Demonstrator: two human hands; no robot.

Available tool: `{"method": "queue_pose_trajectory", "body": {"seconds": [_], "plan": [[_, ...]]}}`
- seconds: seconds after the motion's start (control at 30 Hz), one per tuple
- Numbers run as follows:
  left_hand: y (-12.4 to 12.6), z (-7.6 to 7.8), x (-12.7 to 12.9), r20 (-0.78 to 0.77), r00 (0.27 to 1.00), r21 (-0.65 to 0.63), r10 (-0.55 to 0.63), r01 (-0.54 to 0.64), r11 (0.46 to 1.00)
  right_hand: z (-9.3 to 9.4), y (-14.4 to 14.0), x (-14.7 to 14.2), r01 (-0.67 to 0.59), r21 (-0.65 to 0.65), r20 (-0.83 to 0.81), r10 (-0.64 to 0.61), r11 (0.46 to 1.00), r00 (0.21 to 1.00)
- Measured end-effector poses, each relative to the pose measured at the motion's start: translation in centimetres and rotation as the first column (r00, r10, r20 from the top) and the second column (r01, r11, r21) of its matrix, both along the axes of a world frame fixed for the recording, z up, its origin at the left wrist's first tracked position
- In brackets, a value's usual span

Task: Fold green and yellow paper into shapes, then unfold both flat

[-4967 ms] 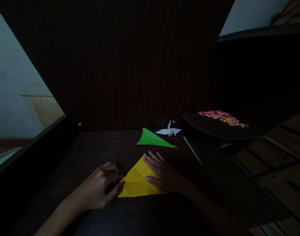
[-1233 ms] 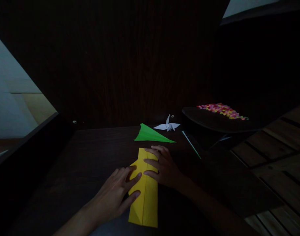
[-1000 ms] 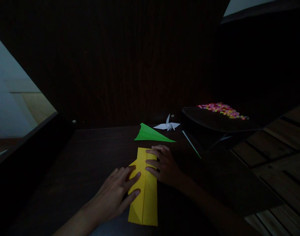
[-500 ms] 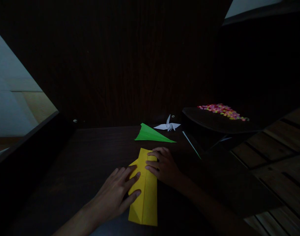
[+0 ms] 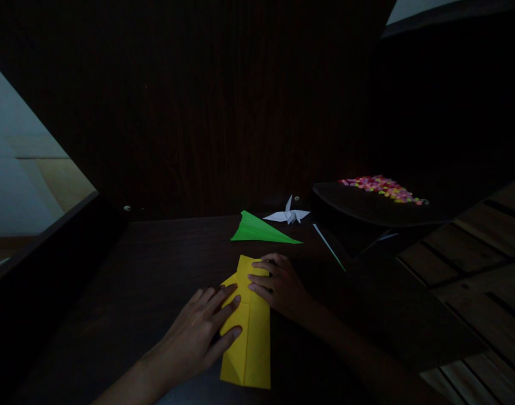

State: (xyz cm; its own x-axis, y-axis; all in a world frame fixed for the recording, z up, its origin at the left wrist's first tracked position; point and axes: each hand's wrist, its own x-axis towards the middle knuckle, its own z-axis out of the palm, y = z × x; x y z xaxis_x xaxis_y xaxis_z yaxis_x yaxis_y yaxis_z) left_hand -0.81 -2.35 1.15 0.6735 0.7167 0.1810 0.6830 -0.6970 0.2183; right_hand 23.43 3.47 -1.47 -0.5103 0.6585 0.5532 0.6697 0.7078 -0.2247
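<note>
A folded sheet of yellow paper [image 5: 257, 343] lies on the dark wooden surface, with a crease running lengthwise down its middle. On its left side my left hand [image 5: 202, 323] rests with spread fingers, the tips touching the paper. My right hand [image 5: 280, 287] lies over its upper right part, fingers stretched out and a little apart. Just beyond the yellow paper is a green paper plane [image 5: 260, 229], its point toward the right. Behind that sits a white origami crane [image 5: 289, 215] with its wings out.
A thin pale strip [image 5: 328, 246] lies right of the green plane. Farther right, a dark rounded shelf [image 5: 358, 211] bears a band of small pink, red and yellow pieces [image 5: 384, 188]. A dark panel [image 5: 219, 112] rises behind, and a raised edge [image 5: 50, 242] runs along the left.
Both hands stay on the yellow paper in almost the same places. The right fingertips have shifted very slightly left. Nothing else has visibly moved.
</note>
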Motion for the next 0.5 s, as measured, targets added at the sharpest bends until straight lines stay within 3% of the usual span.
{"method": "queue_pose_trajectory", "body": {"seconds": [0.33,0.5], "plan": [[0.03,-0.24,-0.06,-0.009,1.0,0.005,-0.009,0.009,1.0,0.53,-0.5,-0.07,0.045,-0.068,0.028,-0.044,0.997,0.999],[0.04,-0.11,0.0,0.02,1.0,0.016,-0.017,0.017,1.0,0.31,-0.53,-0.01,0.06,-0.034,0.078,-0.058,0.998,0.995]]}}
